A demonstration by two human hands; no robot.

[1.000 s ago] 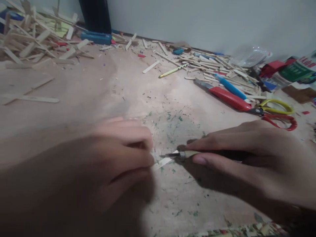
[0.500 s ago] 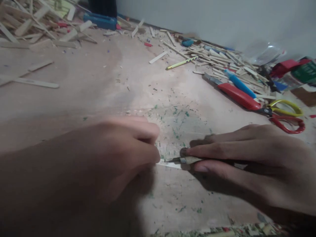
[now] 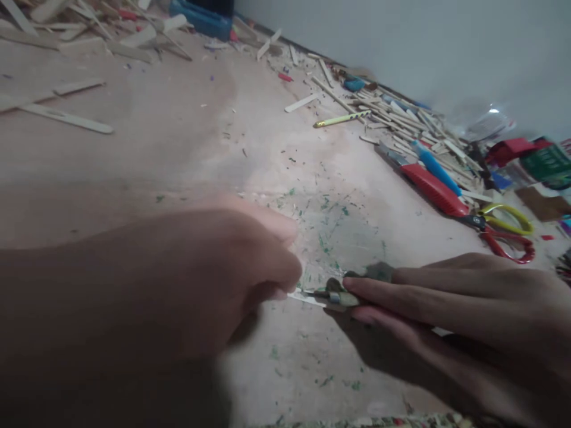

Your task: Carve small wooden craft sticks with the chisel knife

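A thin, pale wooden craft stick (image 3: 310,300) lies low over the tabletop, its left end pinched in the fingers of my left hand (image 3: 241,255). Between the thumb and fingers of my right hand (image 3: 459,303) is a small carving tool (image 3: 343,298) with a wooden handle, a metal collar and a slim dark tip. That tip points left and meets the stick beside my left fingertips. My right palm hides the rear of the handle. Green shavings (image 3: 328,244) are scattered on the table around the stick.
To the right lie a red utility knife (image 3: 435,189), a blue pen-like tool (image 3: 437,168) and yellow-and-red scissors (image 3: 508,235). Behind them is a pile of wooden sticks (image 3: 401,122). A yellow pencil (image 3: 341,119) rests mid-back. More sticks (image 3: 66,117) and a blue box (image 3: 200,21) are at left.
The view has shifted and tilted slightly. Both hands keep their grips, and my left hand has rolled a little over the stick, with the tool's tip still against it.
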